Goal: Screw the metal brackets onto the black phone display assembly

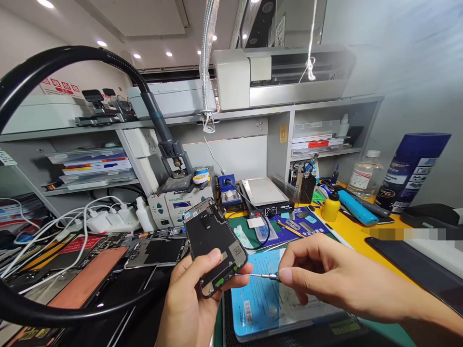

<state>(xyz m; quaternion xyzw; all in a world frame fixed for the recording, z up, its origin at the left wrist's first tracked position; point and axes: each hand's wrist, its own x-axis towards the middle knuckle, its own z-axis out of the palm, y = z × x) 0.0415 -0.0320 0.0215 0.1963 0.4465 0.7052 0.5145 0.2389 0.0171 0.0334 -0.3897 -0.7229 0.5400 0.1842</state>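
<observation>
My left hand (195, 289) is wrapped round a phone screen assembly (213, 236), its dark back turned up toward me and tilted, thumb pressed on the lower part. Between the thumb and fingers of my right hand (318, 277) is a thin screwdriver (265, 276). The metal shaft points left, and its tip meets the lower right edge of the screen assembly by my left fingertips; exact contact cannot be made out. Under both hands lies a blue and white flat package (253, 299).
Phone parts, such as a dark screen (155, 251) and a copper-coloured phone back (88, 279), crowd the left. A black hose (119, 58) arches overhead. Behind stand a heating plate (265, 193) and a yellow bottle (330, 207). At right are a blue spray can (410, 168) and a black phone (408, 274).
</observation>
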